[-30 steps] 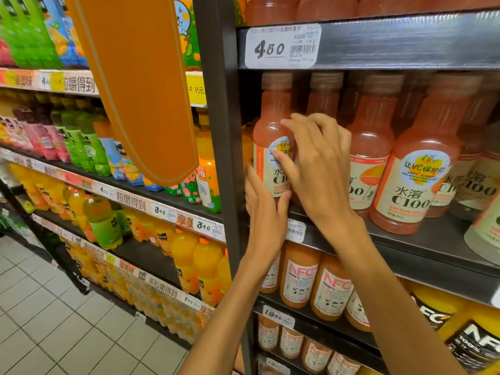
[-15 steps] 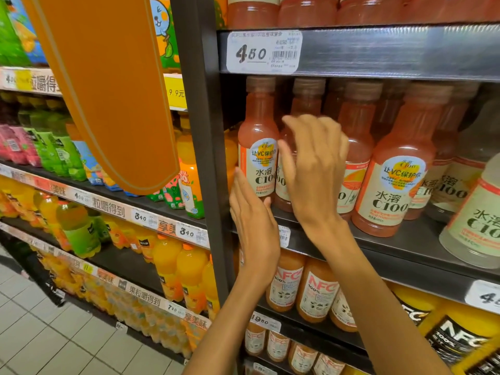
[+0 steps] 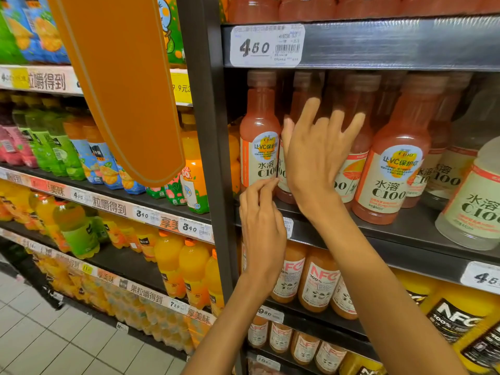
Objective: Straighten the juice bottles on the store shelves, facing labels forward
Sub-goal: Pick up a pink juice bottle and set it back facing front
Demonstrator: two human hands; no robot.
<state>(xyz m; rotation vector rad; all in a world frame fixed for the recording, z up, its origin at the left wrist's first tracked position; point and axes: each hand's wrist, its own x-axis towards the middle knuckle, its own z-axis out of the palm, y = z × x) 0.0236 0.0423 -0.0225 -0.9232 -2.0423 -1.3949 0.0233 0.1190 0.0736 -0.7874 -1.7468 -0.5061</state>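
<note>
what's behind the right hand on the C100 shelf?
The right hand covers most of a pink C100 bottle; only its label edge and base show. Another bottle's neck rises above the fingers. The covered label's facing is hidden.

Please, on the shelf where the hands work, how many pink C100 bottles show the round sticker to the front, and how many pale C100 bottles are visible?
Pink bottles with round sticker: 2
Pale bottles: 2
Total: 4
</note>
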